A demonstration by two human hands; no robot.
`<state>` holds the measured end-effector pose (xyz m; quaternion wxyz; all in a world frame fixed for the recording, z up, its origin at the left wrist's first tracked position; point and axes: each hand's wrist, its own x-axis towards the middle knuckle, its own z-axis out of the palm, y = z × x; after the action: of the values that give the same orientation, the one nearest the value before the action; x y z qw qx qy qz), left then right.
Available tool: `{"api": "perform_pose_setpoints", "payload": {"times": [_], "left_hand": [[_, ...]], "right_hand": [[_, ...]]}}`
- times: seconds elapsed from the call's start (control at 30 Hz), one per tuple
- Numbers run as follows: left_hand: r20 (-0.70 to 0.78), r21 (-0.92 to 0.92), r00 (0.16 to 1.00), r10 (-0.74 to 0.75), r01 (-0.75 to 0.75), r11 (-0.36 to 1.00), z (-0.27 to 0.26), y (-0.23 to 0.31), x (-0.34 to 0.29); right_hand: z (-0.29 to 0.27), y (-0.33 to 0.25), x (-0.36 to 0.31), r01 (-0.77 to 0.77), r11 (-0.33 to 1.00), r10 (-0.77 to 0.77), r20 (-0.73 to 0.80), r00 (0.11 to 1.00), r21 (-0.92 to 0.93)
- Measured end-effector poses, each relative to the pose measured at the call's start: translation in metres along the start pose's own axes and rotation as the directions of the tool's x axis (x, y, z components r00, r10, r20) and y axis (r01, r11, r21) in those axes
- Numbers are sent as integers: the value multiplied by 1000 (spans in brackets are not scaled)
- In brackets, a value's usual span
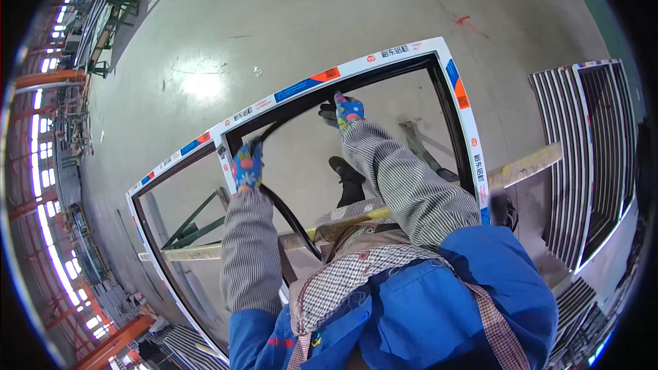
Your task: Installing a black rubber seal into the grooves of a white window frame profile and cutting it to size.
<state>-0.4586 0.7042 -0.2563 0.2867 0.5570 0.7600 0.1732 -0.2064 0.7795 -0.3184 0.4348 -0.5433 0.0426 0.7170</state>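
Note:
A large window frame (pixel 306 86), covered in white printed film with dark inner edges, lies across supports in front of me. My left hand (pixel 247 166), in a blue patterned glove, is closed round a black rubber strip (pixel 291 219) beside the frame's crossbar. The strip hangs down below that hand toward my apron and arcs above it toward the far rail. At the inner edge of the far rail, my right hand (pixel 349 108), gloved alike, has its dark-tipped fingers bent and pressed on the strip. The fingertips are partly hidden.
A yellowish beam (pixel 528 166) runs under the frame, with green metal stand legs (pixel 195 223) below it. Dark-edged frames stand stacked (pixel 562 157) at the right. Racks with long profiles (pixel 103 17) line the far left, near orange steelwork. My shoe (pixel 346 170) shows through the opening.

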Motion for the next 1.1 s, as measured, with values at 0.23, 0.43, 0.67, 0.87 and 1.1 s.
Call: {"api": "perform_pose_setpoints", "payload": {"times": [0.23,0.43,0.67,0.87,1.1], "left_hand": [[17,-184,997,-79,81,980,6,-10,37],[221,-351,972,-76,152,924,16,-41,49],[384,-342,914,-131,273,899,10,-16,69],[-77,185,974,214,-197,963,4,-36,57],[-214,525,637,741,-564,637,92,111,57]], "right_hand": [[10,-7,-4,72,990,-65,-59,996,122],[9,-1,-3,186,967,-183,-35,982,175],[5,-6,11,246,943,-262,42,964,225],[17,-1,-10,178,962,-231,269,935,207],[-27,-3,27,138,986,-145,77,986,99]]}}
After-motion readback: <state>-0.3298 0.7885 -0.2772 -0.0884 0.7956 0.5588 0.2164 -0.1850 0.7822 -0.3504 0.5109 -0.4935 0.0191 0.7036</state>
